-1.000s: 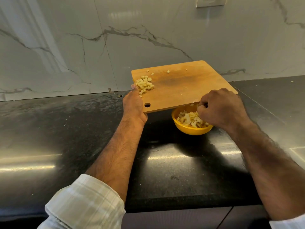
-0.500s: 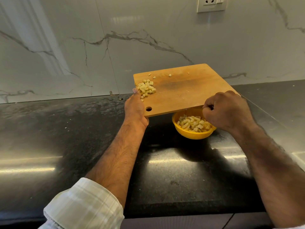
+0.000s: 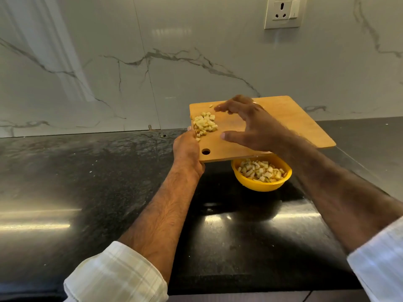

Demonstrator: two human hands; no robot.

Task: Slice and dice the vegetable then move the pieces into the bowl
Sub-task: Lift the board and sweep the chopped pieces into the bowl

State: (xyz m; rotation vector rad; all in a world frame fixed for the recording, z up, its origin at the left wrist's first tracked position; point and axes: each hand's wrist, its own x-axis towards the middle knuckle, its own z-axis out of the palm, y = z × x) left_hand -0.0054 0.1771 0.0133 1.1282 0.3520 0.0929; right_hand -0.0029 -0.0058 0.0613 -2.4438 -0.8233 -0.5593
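Note:
A wooden cutting board [image 3: 290,125] is held up over the black counter, its near edge above a yellow bowl [image 3: 261,185]. My left hand [image 3: 187,148] grips the board's left edge by the hanging hole. A small heap of pale diced vegetable [image 3: 205,125] lies on the board's left part, next to that hand. My right hand [image 3: 250,123] hovers over the board with fingers spread, just right of the heap, and holds nothing. The bowl is partly filled with more diced pieces [image 3: 260,171].
The black stone counter [image 3: 87,182] stretches to the left and front, with a few crumbs on it. A white marble backsplash [image 3: 152,62] rises behind, with a wall socket [image 3: 283,13] at the top right. The counter's front edge runs along the bottom.
My right hand has left the bowl's rim and risen over the board, opening its fingers toward the heap. The left hand and board have stayed put.

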